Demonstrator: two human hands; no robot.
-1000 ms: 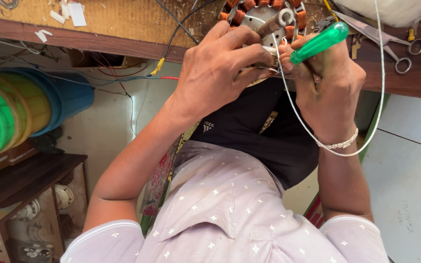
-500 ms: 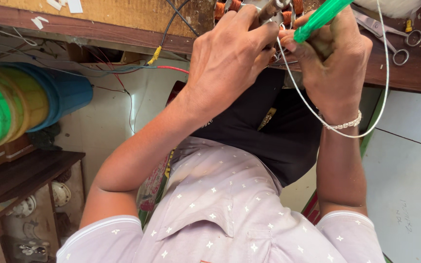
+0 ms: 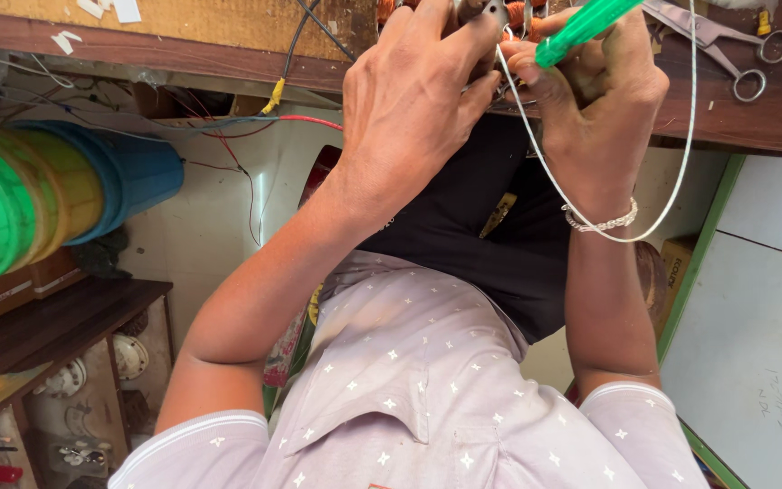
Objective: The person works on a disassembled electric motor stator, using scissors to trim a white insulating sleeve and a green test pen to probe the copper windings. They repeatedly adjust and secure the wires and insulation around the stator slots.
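Tool handle [image 3: 583,27]: translucent green plastic, glossy.
Scissors [image 3: 721,45]: bare metal, dull sheen.
Workbench [image 3: 228,36]: worn wood, matt.
Cord [image 3: 681,172]: smooth white.
Windings [image 3: 522,13]: copper.

Scissors [image 3: 726,50] lie on the wooden table [image 3: 753,118] at the right. Stacked plastic tubs [image 3: 38,199], green, yellow and blue, lie on their side at the left. Red and blue wires [image 3: 228,127] hang below the table edge, above a dark shelf [image 3: 47,330].
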